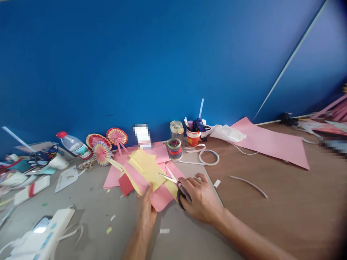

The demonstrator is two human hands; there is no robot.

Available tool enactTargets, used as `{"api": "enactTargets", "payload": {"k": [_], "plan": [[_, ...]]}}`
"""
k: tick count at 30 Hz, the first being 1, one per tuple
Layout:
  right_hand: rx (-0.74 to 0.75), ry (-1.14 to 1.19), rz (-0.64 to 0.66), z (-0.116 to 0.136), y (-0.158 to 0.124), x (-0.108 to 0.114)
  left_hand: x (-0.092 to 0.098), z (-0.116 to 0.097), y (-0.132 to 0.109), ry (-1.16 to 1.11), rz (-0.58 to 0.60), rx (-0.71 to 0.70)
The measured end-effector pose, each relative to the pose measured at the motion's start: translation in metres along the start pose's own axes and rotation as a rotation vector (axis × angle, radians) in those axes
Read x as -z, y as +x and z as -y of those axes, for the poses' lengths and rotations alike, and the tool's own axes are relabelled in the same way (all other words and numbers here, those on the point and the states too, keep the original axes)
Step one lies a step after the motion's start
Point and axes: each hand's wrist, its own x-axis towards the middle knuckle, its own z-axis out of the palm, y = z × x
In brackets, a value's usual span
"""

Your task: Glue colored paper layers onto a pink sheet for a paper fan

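Bare forearms (238,229) reach in from the lower edge: the left hand (147,203) pinches layered yellow paper (143,167) and pink paper (162,199), thumb on top, while the right hand (200,198) is curled round the black handles of scissors (172,178), their blades parted at the yellow sheet's right side. That layered paper is over the grey part of the bench (187,238), right of a white power strip (51,236). Behind stand folded paper fans (117,136) and a red cup (193,138) near the blue wall (151,65).
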Motion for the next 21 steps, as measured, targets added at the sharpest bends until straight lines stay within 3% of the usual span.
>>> {"api": "enactTargets", "payload": {"k": [21], "plan": [[0.000,-0.021,-0.031,-0.006,-0.002,-0.012,-0.004,0.005,-0.002,-0.041,-0.020,-0.023]]}}
